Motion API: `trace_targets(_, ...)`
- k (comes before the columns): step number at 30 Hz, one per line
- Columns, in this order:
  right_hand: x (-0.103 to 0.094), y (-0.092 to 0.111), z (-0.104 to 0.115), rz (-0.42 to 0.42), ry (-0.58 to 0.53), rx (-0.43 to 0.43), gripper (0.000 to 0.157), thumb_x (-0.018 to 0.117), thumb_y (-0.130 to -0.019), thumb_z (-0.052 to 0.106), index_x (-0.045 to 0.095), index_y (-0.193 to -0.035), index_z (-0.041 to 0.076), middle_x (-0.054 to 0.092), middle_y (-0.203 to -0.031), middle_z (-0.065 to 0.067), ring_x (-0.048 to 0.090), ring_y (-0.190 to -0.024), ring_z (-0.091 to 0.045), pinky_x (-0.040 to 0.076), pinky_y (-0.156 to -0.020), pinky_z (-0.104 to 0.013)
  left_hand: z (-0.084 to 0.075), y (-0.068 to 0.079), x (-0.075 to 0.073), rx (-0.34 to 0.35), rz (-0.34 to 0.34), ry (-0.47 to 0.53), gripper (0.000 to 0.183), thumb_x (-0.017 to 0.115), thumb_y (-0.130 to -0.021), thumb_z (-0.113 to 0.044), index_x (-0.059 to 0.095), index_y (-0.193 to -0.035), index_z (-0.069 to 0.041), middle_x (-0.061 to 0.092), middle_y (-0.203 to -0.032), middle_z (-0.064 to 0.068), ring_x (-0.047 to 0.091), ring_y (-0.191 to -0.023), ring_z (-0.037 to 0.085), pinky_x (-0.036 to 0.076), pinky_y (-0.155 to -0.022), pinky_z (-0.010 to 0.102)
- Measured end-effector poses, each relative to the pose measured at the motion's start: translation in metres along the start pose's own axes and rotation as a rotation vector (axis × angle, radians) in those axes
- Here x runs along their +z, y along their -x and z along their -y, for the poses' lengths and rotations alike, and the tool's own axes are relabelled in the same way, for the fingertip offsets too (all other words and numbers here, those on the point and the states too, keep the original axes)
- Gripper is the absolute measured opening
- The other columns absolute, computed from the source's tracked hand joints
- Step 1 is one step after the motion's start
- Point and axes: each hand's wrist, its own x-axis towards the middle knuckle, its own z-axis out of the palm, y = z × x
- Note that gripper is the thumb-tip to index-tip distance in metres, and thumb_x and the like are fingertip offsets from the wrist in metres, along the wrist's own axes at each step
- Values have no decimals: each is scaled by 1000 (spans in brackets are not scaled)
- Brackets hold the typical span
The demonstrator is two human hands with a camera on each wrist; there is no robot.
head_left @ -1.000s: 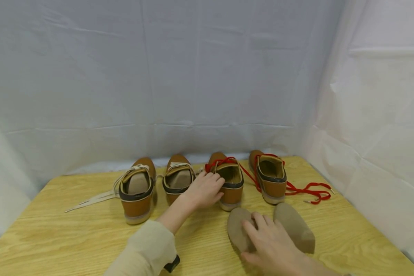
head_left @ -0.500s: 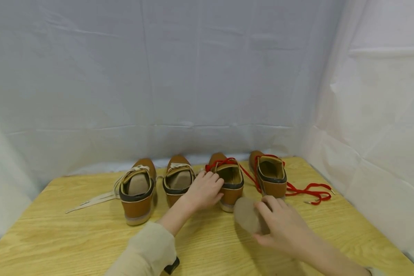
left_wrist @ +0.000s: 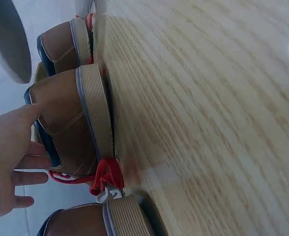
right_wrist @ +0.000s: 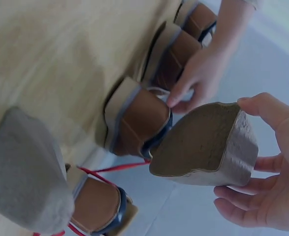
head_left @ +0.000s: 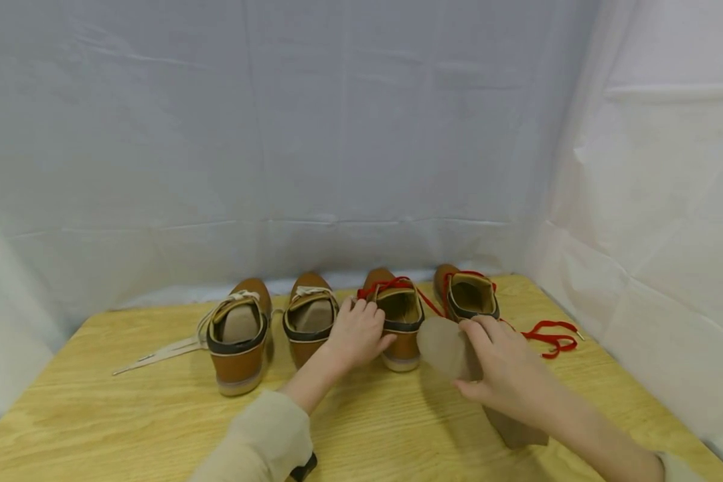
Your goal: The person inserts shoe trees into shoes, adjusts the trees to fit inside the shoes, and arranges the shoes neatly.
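Note:
Rightmost of my hands, the right hand [head_left: 506, 375] holds a beige-grey molded shoe insert [head_left: 448, 348] between thumb and fingers, above the table. The right wrist view shows its hollow underside [right_wrist: 198, 142]. Just behind it stands a brown leather shoe [head_left: 402, 345] with red laces and a bare interior. My left hand [head_left: 358, 331] touches that shoe's collar, its thumb toward the heel and its fingers fairly straight in the left wrist view. A second shoe insert [right_wrist: 28, 172] lies on the table, partly covered by my right hand in the head view.
Another red-laced shoe [head_left: 442, 281] stands at right, its loose lace [head_left: 554, 328] trailing over the wooden table [head_left: 361, 428]. On the left, a white-laced shoe [head_left: 237, 365] and its mate [head_left: 304, 345] have light insoles inside. White sheeting [head_left: 337, 134] hangs behind and at the sides.
My right hand has picked up one shoe insert from the table and carried it up and forward, toward the red-laced shoes. My left hand stays at the same shoe.

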Motion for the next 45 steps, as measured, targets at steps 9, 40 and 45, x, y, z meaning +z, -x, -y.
trace_targets(9, -3, -17, -14, 63, -67, 20, 65, 82, -64, 28, 52, -111, -4, 54, -104, -15, 57, -89, -28, 49, -75, -42, -1, -1, 2, -28, -2, 1, 45, 48, -91, -54, 61, -91, -11, 56, -89, 4, 53, -92, 23, 36, -87, 43)
trace_targets(40, 23, -64, -35, 205, -162, -91, 66, 76, -74, 28, 49, -125, -4, 48, -117, -18, 54, -100, -27, 47, -81, -40, 4, -1, 3, -27, -38, 48, 38, 53, -90, -49, 62, -82, -13, 58, -86, 2, 54, -89, 22, 38, -86, 40)
trace_targets(45, 28, -69, -36, 216, -157, -102, 65, 76, -74, 28, 50, -125, -3, 49, -117, -18, 55, -98, -27, 48, -79, -39, 4, -1, 3, -25, -52, 46, 38, 54, -89, -49, 63, -81, -12, 58, -85, 2, 54, -89, 22, 38, -85, 39)
